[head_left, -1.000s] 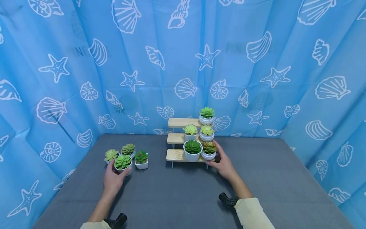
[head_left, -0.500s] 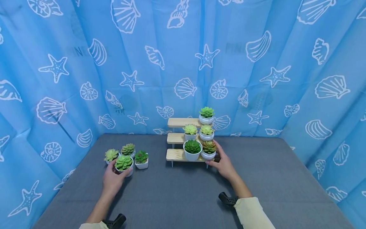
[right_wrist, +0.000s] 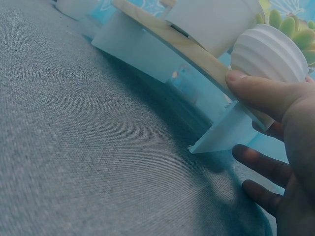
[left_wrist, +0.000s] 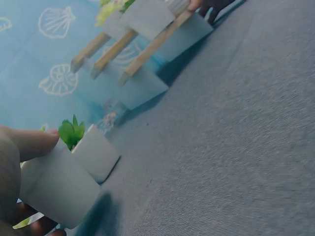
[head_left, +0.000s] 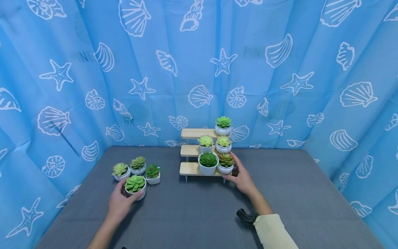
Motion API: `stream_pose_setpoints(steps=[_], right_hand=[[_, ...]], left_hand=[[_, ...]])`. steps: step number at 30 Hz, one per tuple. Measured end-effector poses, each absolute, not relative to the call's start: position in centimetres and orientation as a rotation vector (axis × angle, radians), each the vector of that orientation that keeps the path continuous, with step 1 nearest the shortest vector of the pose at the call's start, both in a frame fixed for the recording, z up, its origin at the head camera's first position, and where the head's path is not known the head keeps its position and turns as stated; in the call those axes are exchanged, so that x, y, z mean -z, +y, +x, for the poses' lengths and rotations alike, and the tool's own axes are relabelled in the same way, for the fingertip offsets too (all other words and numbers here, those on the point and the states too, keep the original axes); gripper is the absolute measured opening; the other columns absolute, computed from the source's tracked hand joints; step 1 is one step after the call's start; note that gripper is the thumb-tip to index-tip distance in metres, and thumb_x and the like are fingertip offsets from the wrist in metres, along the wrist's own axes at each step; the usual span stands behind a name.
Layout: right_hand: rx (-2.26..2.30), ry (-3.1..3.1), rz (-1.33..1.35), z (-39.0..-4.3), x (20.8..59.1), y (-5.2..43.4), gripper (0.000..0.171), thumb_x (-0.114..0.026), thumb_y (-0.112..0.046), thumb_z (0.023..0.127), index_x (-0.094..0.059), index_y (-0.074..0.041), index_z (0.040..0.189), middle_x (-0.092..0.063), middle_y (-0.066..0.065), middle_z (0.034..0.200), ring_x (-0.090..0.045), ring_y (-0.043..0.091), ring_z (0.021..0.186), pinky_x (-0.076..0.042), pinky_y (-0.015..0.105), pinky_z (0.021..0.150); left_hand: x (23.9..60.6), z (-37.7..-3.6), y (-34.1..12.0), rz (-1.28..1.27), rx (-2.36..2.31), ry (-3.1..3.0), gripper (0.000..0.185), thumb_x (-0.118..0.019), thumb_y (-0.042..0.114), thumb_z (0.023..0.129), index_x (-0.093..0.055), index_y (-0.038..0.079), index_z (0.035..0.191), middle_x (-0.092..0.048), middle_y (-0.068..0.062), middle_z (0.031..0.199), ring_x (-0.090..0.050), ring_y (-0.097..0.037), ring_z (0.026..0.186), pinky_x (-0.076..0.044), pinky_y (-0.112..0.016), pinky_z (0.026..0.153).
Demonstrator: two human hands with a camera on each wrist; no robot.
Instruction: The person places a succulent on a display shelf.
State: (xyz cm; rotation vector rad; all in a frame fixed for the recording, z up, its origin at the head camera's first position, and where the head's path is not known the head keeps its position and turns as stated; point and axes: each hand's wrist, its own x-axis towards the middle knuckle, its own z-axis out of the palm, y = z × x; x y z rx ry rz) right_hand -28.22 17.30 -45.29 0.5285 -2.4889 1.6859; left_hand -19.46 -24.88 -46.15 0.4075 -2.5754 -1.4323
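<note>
My left hand grips a white round pot with a bright green succulent, thumb on its near side. In the left wrist view the white pot shows a shadow beside its base; I cannot tell whether it touches the table. At the right end of the lowest shelf, my right hand holds a ribbed white pot with a reddish-green succulent. In the right wrist view, the thumb lies against the ribbed pot and the shelf edge; the lower fingers hang loose beneath.
A three-step wooden stand also bears a dark green succulent, two pale ones on the middle step and a green one on top. Beside my left hand stand three more pots, including a square one. A shell-patterned curtain hangs behind.
My left hand has drawn the bright green succulent slightly toward me, away from the pots behind it. The right hand stays at the stand.
</note>
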Motion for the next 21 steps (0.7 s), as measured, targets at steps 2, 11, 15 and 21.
stream_pose_setpoints(steps=[2, 11, 15, 21], right_hand=[[-1.695, -2.483, 0.528, -28.3, 45.3, 17.3, 0.09, -0.076, 0.0, 0.082, -0.021, -0.007, 0.154, -0.046, 0.03, 0.138, -0.051, 0.046, 0.116, -0.038, 0.06, 0.095], [-1.665, -2.492, 0.525, -28.1, 45.4, 17.4, 0.09, -0.076, 0.0, 0.082, -0.021, -0.005, 0.154, -0.047, 0.03, 0.137, -0.053, 0.044, 0.115, -0.043, 0.053, 0.091], [-1.656, -2.508, 0.498, -28.0, 45.5, 17.3, 0.091, -0.077, -0.002, 0.082, -0.021, -0.007, 0.154, -0.047, 0.028, 0.138, -0.054, 0.042, 0.114, -0.043, 0.053, 0.091], [-1.658, -2.499, 0.514, -28.0, 45.2, 17.2, 0.091, -0.077, -0.002, 0.082, -0.022, -0.007, 0.154, -0.049, 0.028, 0.136, -0.055, 0.041, 0.112, -0.045, 0.051, 0.089]], left_hand=[[46.0, -19.2, -24.7, 0.4, 1.424, -2.576, 0.086, -0.078, 0.032, 0.083, -0.031, -0.001, 0.147, -0.046, -0.026, 0.134, -0.048, -0.037, 0.12, -0.04, -0.05, 0.097], [45.2, -18.8, -23.1, 0.317, 1.48, -2.586, 0.086, -0.08, 0.032, 0.081, -0.033, 0.001, 0.146, -0.047, -0.025, 0.134, -0.05, -0.036, 0.12, -0.044, -0.049, 0.096], [44.9, -18.9, -22.4, 0.284, 1.524, -2.575, 0.087, -0.082, 0.033, 0.08, -0.035, 0.002, 0.146, -0.048, -0.023, 0.134, -0.051, -0.035, 0.12, -0.044, -0.048, 0.096], [44.4, -19.4, -21.3, 0.214, 1.511, -2.575, 0.085, -0.082, 0.03, 0.08, -0.037, 0.003, 0.145, -0.05, -0.022, 0.133, -0.05, -0.033, 0.121, -0.044, -0.047, 0.097]])
